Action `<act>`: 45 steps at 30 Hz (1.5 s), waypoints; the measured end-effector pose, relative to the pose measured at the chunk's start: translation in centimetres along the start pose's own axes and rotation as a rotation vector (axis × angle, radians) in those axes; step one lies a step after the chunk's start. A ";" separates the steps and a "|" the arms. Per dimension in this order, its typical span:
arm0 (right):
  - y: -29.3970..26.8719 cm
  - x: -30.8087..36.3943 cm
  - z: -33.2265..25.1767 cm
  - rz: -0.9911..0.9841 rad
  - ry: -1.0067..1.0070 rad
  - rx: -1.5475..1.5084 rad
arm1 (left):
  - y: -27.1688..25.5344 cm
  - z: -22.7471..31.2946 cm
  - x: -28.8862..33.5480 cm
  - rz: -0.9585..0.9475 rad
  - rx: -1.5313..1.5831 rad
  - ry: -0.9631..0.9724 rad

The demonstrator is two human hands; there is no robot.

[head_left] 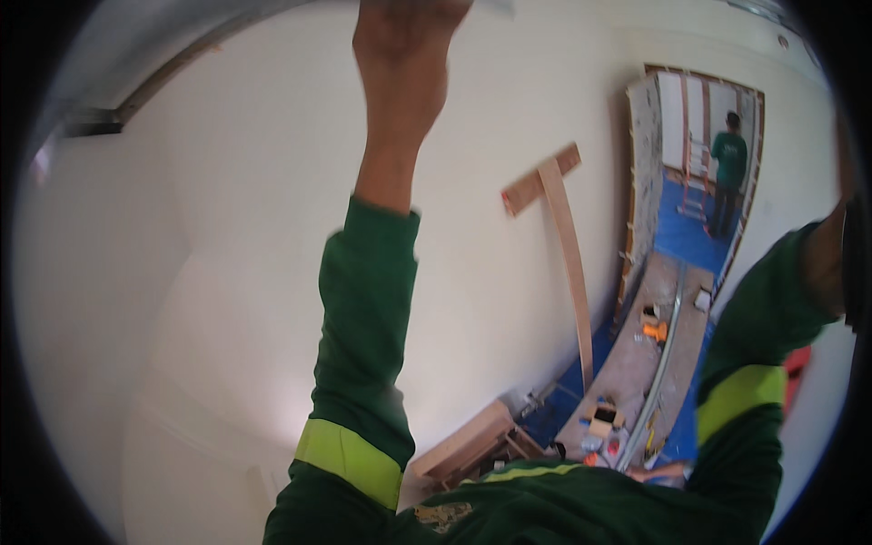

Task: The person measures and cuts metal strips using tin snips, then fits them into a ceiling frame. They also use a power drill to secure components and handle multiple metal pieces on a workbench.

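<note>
My left hand (409,32) is raised high at the top of the view, its arm in a green sleeve with a yellow-green band. Its fingers run out past the upper edge, beside a blurred grey strip (490,5), so what they touch is hidden. My right arm (772,309) is lifted too, at the far right. Only the wrist area of my right hand (825,259) shows by the dark rim, next to a black shape (854,263) I cannot make out; its fingers are hidden.
A T-shaped wooden prop (568,245) stands by the pale wall. Below, a long plank platform (627,363) bears a metal channel (668,354), an orange tool (654,331) and an open box (603,418). Through the doorway, a person (729,163) stands near a ladder (695,182).
</note>
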State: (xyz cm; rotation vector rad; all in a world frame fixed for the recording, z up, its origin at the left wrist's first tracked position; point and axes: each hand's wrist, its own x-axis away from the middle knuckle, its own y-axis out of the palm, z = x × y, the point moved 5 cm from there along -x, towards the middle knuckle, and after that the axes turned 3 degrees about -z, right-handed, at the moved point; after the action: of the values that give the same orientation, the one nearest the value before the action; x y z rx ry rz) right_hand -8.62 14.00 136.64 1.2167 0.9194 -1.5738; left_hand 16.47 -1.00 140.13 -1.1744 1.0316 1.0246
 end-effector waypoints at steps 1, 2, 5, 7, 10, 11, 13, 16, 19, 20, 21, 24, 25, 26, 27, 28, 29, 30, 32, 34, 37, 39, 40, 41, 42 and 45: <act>-0.5 3.3 0.5 0.027 0.104 -0.100 | 0.1 -1.5 3.9 -0.024 0.056 -0.086; -0.7 6.8 1.2 0.072 0.228 -0.182 | 0.2 -2.6 7.9 -0.054 0.112 -0.141; 2.1 18.3 4.0 0.152 0.737 -0.575 | -0.5 -4.7 18.7 -0.122 0.109 -0.212; 6.3 26.8 5.5 0.190 1.189 -0.738 | -1.1 -4.7 25.2 -0.187 0.130 -0.288; 13.0 36.7 4.7 0.113 1.596 -0.846 | -1.7 -4.1 33.2 -0.047 0.216 -0.448; 14.4 39.5 3.8 0.084 1.786 -0.878 | -1.8 -3.3 36.0 0.038 0.256 -0.598; 16.9 41.7 1.5 -0.004 1.803 -1.129 | -1.4 -1.9 39.6 0.093 0.282 -0.639; 20.4 42.5 -1.5 -0.084 1.786 -1.387 | -0.9 -0.3 42.8 0.122 0.311 -0.691; 23.3 42.5 -3.1 -0.130 1.807 -1.470 | -0.6 1.1 45.2 0.127 0.293 -0.782; 24.2 42.8 -3.4 -0.134 1.836 -1.481 | -0.8 1.5 46.2 0.167 0.261 -0.810; 24.9 43.1 -3.5 -0.181 1.861 -1.454 | -1.1 1.8 47.4 0.194 0.237 -0.823; 26.6 45.6 -4.2 -0.196 2.017 -1.261 | -1.4 2.3 53.7 0.460 0.247 -0.913; 26.8 46.7 -4.1 -0.173 2.057 -1.173 | -1.3 2.7 57.0 0.574 0.262 -1.008; 27.0 47.8 -4.1 -0.148 2.084 -1.107 | -1.0 3.1 60.8 0.678 0.306 -1.107; 27.2 48.9 -4.1 -0.125 2.073 -1.090 | -0.1 4.0 64.7 0.607 0.293 -1.265; 27.0 50.4 -3.9 -0.125 2.118 -0.986 | 1.0 5.1 69.0 0.557 0.321 -1.420; 26.5 51.8 -3.7 -0.127 2.131 -0.929 | 2.6 6.8 73.5 0.492 0.348 -1.573; 25.7 53.3 -3.5 -0.122 2.164 -0.838 | 4.3 9.2 78.0 0.342 0.336 -1.721; 23.8 56.0 -3.2 -0.197 2.159 -0.615 | 7.7 13.6 86.2 -0.283 0.076 -1.913; 21.4 58.3 -3.4 -0.241 2.140 -0.451 | 10.4 20.5 92.6 -0.297 0.152 -2.056; 18.4 60.5 -3.3 -0.310 2.067 -0.330 | 11.8 27.4 98.5 -0.144 0.137 -2.157; 17.0 61.9 -3.3 -0.412 2.019 -0.214 | 11.0 31.2 100.8 0.058 0.233 -2.291; 16.6 62.3 -3.1 -0.465 1.935 -0.175 | 10.0 32.7 101.6 0.140 0.229 -2.368; 16.5 62.8 -2.9 -0.507 1.849 -0.144 | 9.0 34.1 102.2 0.230 0.174 -2.426; 16.6 63.2 -2.6 -0.534 1.756 -0.123 | 7.9 35.3 102.8 0.328 0.182 -2.500; 16.3 66.4 -1.8 -0.555 1.792 -0.072 | 3.8 37.2 104.2 0.514 0.068 -2.603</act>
State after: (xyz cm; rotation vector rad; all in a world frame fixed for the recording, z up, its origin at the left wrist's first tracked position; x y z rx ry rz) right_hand 1.15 -3.56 71.26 2.3763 2.4805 -0.3301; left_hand 38.39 44.10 41.44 0.9587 -0.8538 1.6676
